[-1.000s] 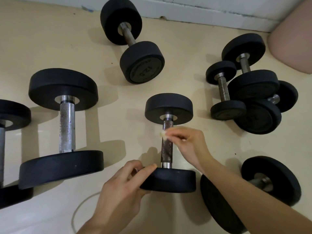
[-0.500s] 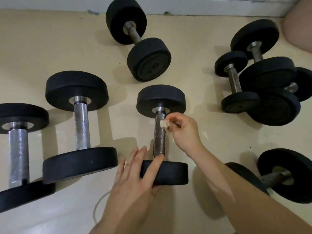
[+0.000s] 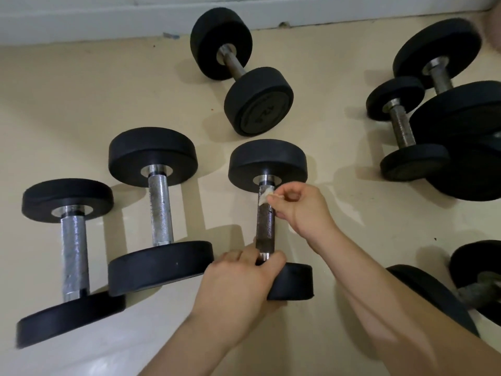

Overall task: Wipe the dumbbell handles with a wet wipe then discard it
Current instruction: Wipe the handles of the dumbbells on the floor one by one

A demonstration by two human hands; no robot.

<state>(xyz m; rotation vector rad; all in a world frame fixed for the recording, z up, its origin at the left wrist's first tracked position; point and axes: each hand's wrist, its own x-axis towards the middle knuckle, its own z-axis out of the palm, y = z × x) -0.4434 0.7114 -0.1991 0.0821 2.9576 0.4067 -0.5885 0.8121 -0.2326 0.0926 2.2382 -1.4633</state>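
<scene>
Smooth cream floor fills nearly the whole view, dimly lit, with soft shadows thrown to the right and a paler glossy sheen at the lower left. Along the top runs a white skirting board, with a small dark chip and a bluish fleck at its foot. In the top right corner sits a pinkish rounded shape, too cropped to identify.

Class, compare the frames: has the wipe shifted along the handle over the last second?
Yes. The wet wipe in the right hand has slid up the handle, closer to the dumbbell's far head.
</scene>
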